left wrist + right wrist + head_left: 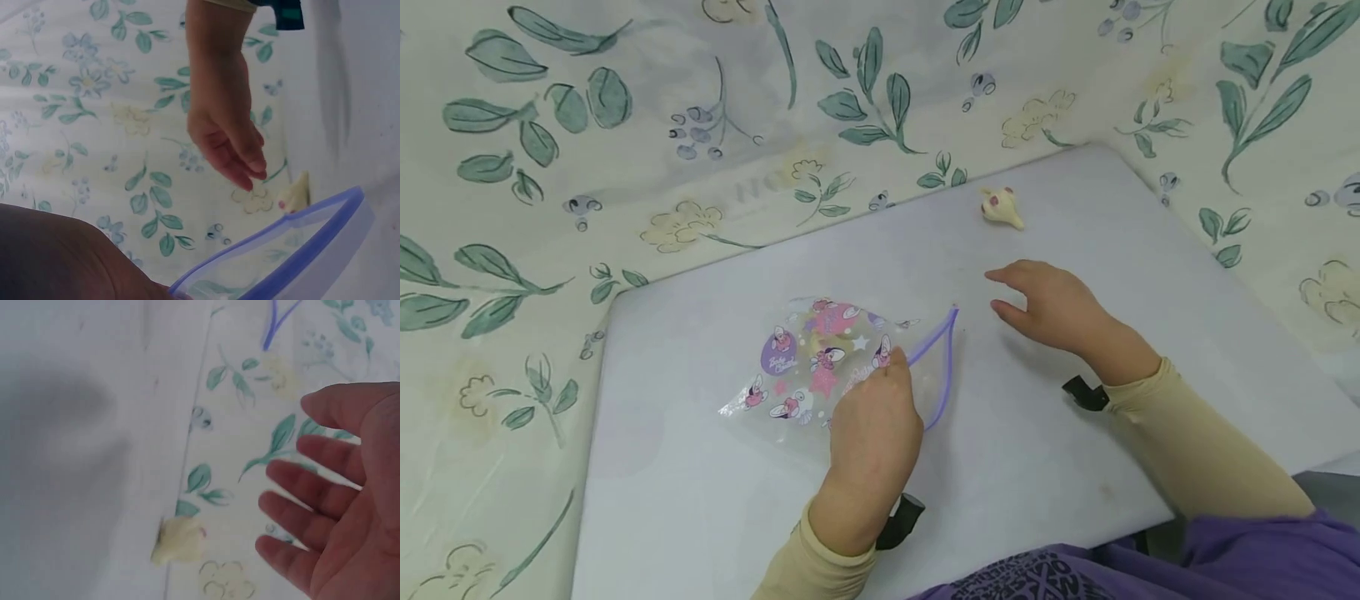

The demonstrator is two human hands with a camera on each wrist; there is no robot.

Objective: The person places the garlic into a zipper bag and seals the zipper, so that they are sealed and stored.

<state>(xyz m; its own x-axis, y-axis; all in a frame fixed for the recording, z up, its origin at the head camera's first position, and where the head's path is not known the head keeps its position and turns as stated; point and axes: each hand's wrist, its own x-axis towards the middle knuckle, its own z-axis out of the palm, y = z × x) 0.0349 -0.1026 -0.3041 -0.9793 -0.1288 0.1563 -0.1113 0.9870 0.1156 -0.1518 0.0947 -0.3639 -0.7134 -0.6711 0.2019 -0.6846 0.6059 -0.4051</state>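
- While the left hand (874, 433) pinches the printed zip bag (820, 362) at its near edge, holding the purple zip mouth (942, 358) gaping toward the right, the right hand (1051, 307) hovers over the white board (700, 500) with fingers straight and spread, holding nothing.
- The small cream toy figure (1001, 207) lies on the board beyond the right hand's fingertips, toward the far edge near the floral cloth (625, 125); hand and toy are near but apart.
- The toy's long axis runs roughly left to right across the head view, its pointed end toward the right and a pink mark on its rounder end.
- The right hand is clearly the nearer of the two to the toy; the left is busy with the bag.
- The bag's opening sits between the two hands, just left of the right hand.
- The bag carries cartoon figures, stars and a purple oval with script lettering too small to read; no brand can be made out.
- In the right wrist view the toy (178, 540) rests at the board's edge, beside the cloth.
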